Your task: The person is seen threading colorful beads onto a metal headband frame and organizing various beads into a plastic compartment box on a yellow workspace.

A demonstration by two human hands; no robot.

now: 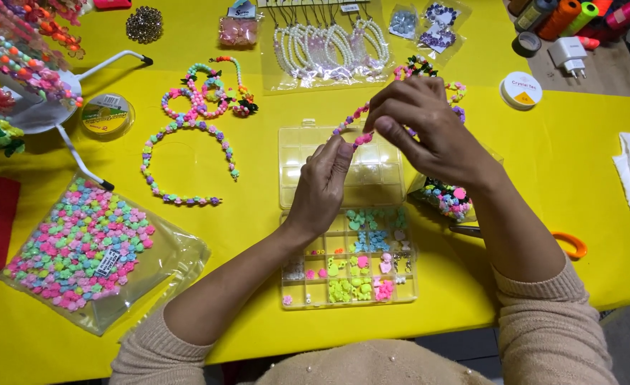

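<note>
Pink bead strand (351, 125) pinched by left hand (323, 187), right hand (422, 128); above open compartment box (297, 285).

Both hands meet above a clear compartment box (347, 267) on the yellow table (557, 171). The left hand (323, 187) pinches a pink bead (363, 139) at the end of a beaded strand (400, 85), and the right hand (423, 128) grips the same strand just beside it, fingers curled. The strand runs away behind the right hand. Under the right wrist lies a bag of mixed beads (447, 198), with orange-handled scissors (570, 244) near the forearm. Left of the left hand lie finished bead necklaces (186, 160) and a large bag of pastel beads (79, 246).
</note>
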